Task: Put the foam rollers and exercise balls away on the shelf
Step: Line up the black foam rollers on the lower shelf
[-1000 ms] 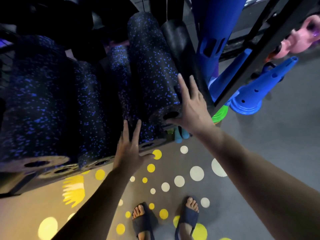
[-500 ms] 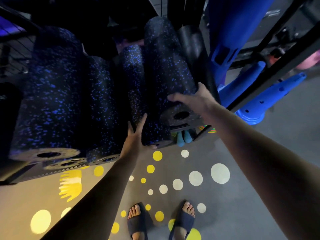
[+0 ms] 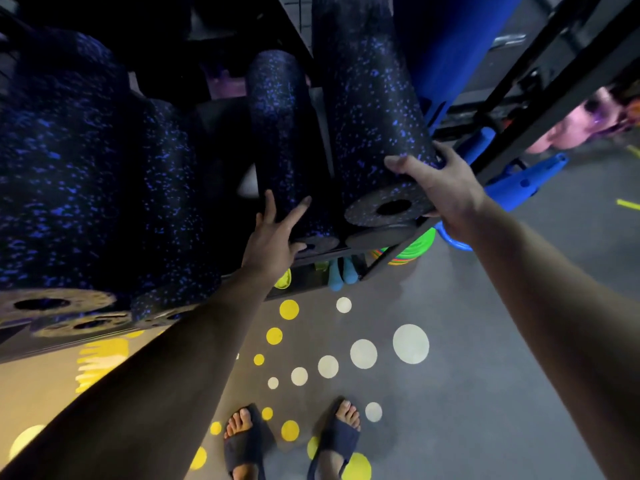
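Note:
Several black foam rollers with blue specks lie end-out on a dark shelf (image 3: 322, 254). My right hand (image 3: 440, 181) grips the near end of the upper right roller (image 3: 374, 109), thumb on top and fingers round its right side. That roller rests on a plain black roller (image 3: 377, 237). My left hand (image 3: 273, 233) has straight, spread fingers pressed against the left side of the smaller middle roller (image 3: 277, 126). Larger speckled rollers (image 3: 69, 188) are stacked at the left. No exercise ball is in view.
Blue cones (image 3: 519, 181) and a blue tube hang on the black rack (image 3: 540, 98) to the right, with pink kettlebells (image 3: 581, 126) behind. Green and coloured discs (image 3: 412, 247) and teal dumbbells (image 3: 343, 275) sit under the shelf. My sandalled feet stand on the dotted grey floor (image 3: 485, 306).
My right hand went from lying flat on the upper right roller to gripping its end. My left hand moved up to the middle roller's side. The camera came closer to the shelf.

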Demonstrator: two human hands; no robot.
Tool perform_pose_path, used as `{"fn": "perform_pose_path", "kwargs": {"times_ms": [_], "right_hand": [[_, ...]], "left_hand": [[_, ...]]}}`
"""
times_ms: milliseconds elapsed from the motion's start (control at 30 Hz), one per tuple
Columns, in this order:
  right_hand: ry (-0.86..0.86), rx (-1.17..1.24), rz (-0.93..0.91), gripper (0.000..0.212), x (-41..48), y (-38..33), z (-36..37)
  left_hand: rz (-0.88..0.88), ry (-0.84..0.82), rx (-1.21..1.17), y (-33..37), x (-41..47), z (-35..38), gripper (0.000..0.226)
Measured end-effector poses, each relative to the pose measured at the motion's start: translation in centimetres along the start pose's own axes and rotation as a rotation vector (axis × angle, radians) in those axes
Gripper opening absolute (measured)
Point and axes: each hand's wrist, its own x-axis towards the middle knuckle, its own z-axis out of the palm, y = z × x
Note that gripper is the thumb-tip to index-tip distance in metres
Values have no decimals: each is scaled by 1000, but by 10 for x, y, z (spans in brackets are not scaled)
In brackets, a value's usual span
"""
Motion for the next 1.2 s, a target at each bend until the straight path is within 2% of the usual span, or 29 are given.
{"fn": "perform_pose_path", "kwargs": {"times_ms": [100,233,367,467,533,600,700,967,1033,1133,1200], "right_hand": [[7,-9,-17,107,0,3,-2],[-9,-5,-5,98,-2,-1,-8],[-35,13,-1,99,-3,-1,-5],[-56,-58,-36,99,-4,5,-2],[-88,-78,-59,90,-5,9,-1],[-119,-57,-61,85,-3,10,-2],[-132,-78,-79,83,-2,7,-3],[-143,-320,-162,112,5,-4,-1],[-167,-314,-155,106,3,-4,2],[-182,-213,-107,80,0,2,10],[-155,-197,-118,76,-2,3,14]], "left_hand": [[50,42,74,17,1,6,79],[119,32,207,11,1,1,76],[172,13,225,0,-1,-3,79],[102,0,46,-5,-2,6,104],[-57,5,-135,-4,0,12,129],[-174,-4,-212,2,1,16,138],[-132,52,-74,12,3,15,124],[-144,94,54,24,-18,25,116],[-160,88,47,24,-23,31,116],[-157,112,24,24,-16,34,116],[-143,123,37,22,-10,33,117]]}}
